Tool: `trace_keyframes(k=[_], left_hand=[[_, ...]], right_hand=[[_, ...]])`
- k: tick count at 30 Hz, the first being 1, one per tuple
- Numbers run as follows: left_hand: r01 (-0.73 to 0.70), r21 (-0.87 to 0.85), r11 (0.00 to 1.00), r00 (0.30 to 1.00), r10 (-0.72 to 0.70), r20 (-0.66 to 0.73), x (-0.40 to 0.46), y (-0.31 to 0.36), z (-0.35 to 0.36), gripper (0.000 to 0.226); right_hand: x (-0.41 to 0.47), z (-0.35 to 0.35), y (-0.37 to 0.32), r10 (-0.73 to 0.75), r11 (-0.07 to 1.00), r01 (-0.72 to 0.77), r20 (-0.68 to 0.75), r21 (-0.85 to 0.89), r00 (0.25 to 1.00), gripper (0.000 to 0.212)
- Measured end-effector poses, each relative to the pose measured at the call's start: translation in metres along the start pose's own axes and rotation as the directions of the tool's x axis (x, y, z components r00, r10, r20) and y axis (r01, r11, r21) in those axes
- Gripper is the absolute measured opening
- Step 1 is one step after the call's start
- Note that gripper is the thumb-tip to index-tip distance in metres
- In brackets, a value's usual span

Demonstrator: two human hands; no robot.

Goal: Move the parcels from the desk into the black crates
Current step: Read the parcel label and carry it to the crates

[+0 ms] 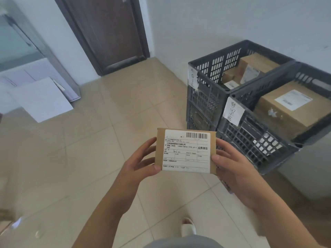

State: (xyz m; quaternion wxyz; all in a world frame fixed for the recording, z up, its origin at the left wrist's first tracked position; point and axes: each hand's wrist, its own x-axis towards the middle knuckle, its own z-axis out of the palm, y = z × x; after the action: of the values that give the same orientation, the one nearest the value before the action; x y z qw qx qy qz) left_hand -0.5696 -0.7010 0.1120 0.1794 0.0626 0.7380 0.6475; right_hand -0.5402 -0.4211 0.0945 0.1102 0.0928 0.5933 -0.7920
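Carrying a small parcel [186,151] at chest height over the tiled floor [107,140], label side up, barcode toward the far edge; left hand [141,163] pinches the left edge with the thumb on top and fingers spread behind; right hand [232,169] clamps the right edge the same way, thumb on the label's border; both hands closed on the box, neither free.

Two black crates stand against the wall to the right, touching one another; the near crate [250,140] holds a large brown box [286,111] with a white label; the far crate [211,72] holds several smaller boxes [254,68]; each crate carries a handwritten paper tag [232,111] on its near corner, the writing too soft to read with confidence. The surface the parcels come from is not in view.

Step in hand, by my reading: transit, parcel picked up and held for a look at the label, not yet over either crate; the tags suggest sorting, so the next move likely calls for matching label to tag, then swinging right and forward over the chosen rim. The near crate is largely filled by its box, so the parcel would lie on top; the far one wants a longer reach.

A pale shoe [188,228] shows below; a dark door [111,33] and white boards [44,99] stand at the left.
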Motion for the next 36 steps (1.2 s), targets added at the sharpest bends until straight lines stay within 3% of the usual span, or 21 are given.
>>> trace_keyframes(k=[8, 20, 26, 31, 36], left_hand=[[0.044, -0.046, 0.998, 0.997, -0.047, -0.062, 0.081, -0.01, -0.054, 0.074], [0.037, -0.103, 0.994, 0.974, -0.012, 0.226, 0.306, 0.013, -0.171, 0.073], [0.046, -0.093, 0.995, 0.886, 0.003, 0.464, 0.428, 0.04, -0.197, 0.075], [0.003, -0.041, 0.999, 0.751, 0.025, 0.66, 0.516, 0.065, -0.178, 0.08], [-0.062, 0.037, 0.997, 0.652, 0.012, 0.758, 0.604, 0.095, -0.144, 0.078]], right_hand=[[0.105, 0.024, -0.026, 0.043, 0.994, -0.034, 0.086, -0.103, 0.995, 0.064], [0.288, 0.069, -0.087, -0.01, 0.996, 0.002, -0.079, -0.093, 0.997, 0.054], [0.338, 0.068, -0.108, -0.028, 0.999, 0.02, -0.263, -0.034, 0.964, 0.056], [0.361, 0.042, -0.119, 0.025, 0.996, 0.012, -0.43, 0.085, 0.903, 0.038], [0.406, -0.007, -0.142, -0.012, 0.994, 0.055, -0.431, 0.089, 0.902, 0.045]])
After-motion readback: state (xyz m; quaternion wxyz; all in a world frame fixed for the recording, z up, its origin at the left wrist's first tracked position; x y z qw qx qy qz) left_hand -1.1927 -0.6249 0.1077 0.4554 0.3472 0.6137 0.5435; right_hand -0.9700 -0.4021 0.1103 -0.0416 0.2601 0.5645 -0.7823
